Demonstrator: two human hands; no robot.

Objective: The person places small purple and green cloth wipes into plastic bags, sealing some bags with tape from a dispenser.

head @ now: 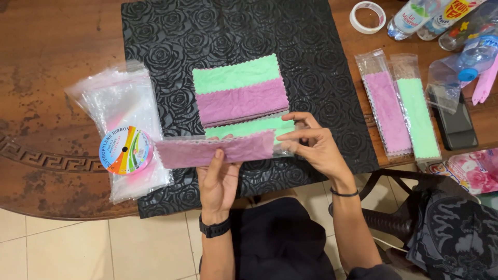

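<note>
My left hand [218, 179] grips the middle of a purple cloth in a clear plastic sleeve [181, 151], held level above a black embossed mat [321, 67]. My right hand [311, 145] pinches the sleeve's right end, fingers at its opening. Behind the sleeve, a stack of folded cloths lies on the mat, with a green cloth [236, 75] and a purple cloth [241, 103] on top. Another green cloth [249, 127] shows just under the sleeve.
A pile of clear plastic sleeves [116, 98] with a ribbon spool [126, 150] on it lies at left. Two bagged cloths, purple [386, 111] and green [419, 116], lie at right beside a dark phone [456, 127], bottles [415, 15] and a tape roll [367, 16].
</note>
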